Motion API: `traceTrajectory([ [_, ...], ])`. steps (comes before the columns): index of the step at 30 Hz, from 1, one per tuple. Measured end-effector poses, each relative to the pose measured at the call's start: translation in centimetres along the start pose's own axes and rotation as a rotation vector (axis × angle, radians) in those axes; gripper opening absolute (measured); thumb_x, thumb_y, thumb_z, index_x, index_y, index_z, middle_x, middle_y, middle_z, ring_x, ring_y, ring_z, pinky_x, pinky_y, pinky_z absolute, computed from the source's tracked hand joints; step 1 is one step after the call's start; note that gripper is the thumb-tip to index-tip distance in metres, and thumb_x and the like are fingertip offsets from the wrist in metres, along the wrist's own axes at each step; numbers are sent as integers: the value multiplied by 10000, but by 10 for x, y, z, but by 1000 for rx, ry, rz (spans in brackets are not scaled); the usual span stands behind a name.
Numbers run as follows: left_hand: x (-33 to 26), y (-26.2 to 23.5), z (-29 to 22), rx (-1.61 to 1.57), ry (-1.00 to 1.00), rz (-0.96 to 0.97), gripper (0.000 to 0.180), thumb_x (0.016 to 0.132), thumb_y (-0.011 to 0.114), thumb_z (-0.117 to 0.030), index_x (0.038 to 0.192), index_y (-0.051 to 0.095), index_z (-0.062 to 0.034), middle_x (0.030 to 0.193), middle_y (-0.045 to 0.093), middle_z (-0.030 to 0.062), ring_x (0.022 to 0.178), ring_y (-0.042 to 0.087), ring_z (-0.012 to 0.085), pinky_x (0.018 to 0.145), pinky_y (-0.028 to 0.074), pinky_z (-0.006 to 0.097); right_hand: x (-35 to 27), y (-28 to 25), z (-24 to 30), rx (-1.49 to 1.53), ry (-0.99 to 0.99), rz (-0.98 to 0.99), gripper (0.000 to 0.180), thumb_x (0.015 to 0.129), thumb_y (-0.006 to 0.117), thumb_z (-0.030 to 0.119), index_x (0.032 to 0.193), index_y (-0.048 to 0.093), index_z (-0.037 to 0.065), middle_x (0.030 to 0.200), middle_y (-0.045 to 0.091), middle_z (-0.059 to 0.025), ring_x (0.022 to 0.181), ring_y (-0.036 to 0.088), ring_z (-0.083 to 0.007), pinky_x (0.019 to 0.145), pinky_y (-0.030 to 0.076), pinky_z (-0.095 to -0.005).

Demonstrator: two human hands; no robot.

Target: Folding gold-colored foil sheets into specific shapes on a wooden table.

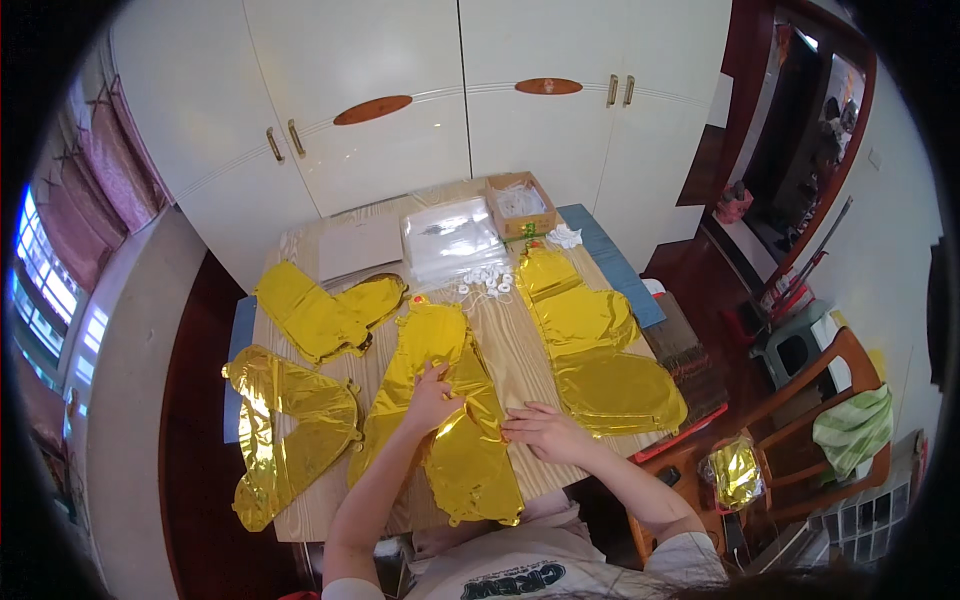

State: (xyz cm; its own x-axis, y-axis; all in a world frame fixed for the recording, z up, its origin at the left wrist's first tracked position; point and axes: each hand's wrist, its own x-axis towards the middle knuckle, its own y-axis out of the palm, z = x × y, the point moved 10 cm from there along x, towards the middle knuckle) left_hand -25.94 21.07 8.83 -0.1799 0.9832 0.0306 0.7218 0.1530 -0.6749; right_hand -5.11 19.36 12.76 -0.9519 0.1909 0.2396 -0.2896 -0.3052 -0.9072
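Note:
A flat gold foil balloon (pixel 435 335) lies in the middle of the table, partly folded over. My left hand (pixel 433 398) presses on its middle, fingers stretched toward the far end. Just right of it, my right hand (pixel 545 432) lies palm down with its fingers apart, their tips at the balloon's right edge. More flat gold foil balloons surround it: a folded one (pixel 310 310) at the far left, a V-shaped one (pixel 325 405) at the near left and a long one (pixel 590 350) on the right.
Behind the balloons are a stack of clear plastic bags (pixel 455 240), small white rings (pixel 487 281), a cardboard box (pixel 522 205) of clear pieces and a pale flat board (pixel 360 250). White cabinets (pixel 390 150) stand beyond the table. A wooden chair (pixel 780 410) holds a gold foil bundle (pixel 735 473).

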Motion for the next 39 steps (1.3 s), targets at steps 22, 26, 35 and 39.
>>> traceTrajectory([
  [22, -60, 52, -128, 657, 661, 23, 398, 818, 628, -224, 1188, 616, -79, 1235, 618, 58, 1217, 541, 217, 1097, 278, 580, 1, -13, 9, -54, -45, -131, 269, 767, 608, 61, 997, 737, 113, 1136, 695, -7, 1175, 578, -165, 1014, 409, -345],
  [26, -57, 52, -126, 705, 596, 39, 411, 829, 619, -236, 1209, 613, -81, 1263, 603, 55, 1225, 528, 212, 1084, 264, 624, -1, -10, 6, -22, -59, -135, 295, 741, 622, 46, 1010, 728, 105, 1132, 692, -29, 1167, 585, -192, 998, 432, -366],
  [35, -41, 49, -113, 804, 587, -103, 454, 850, 595, -301, 1199, 618, -11, 1225, 612, 118, 1223, 506, 242, 1061, 248, 672, 0, -11, 6, -30, -71, -139, 277, 751, 622, 48, 1000, 728, 108, 1132, 694, -24, 1175, 586, -190, 1006, 432, -367],
  [39, -20, 43, -108, 801, 546, -106, 472, 866, 581, -332, 1195, 619, 4, 1221, 610, 130, 1241, 483, 249, 1083, 230, 652, 1, -15, 8, -34, -69, -160, 216, 770, 619, 68, 949, 737, 94, 1114, 704, -19, 1156, 595, -176, 1002, 430, -347],
])
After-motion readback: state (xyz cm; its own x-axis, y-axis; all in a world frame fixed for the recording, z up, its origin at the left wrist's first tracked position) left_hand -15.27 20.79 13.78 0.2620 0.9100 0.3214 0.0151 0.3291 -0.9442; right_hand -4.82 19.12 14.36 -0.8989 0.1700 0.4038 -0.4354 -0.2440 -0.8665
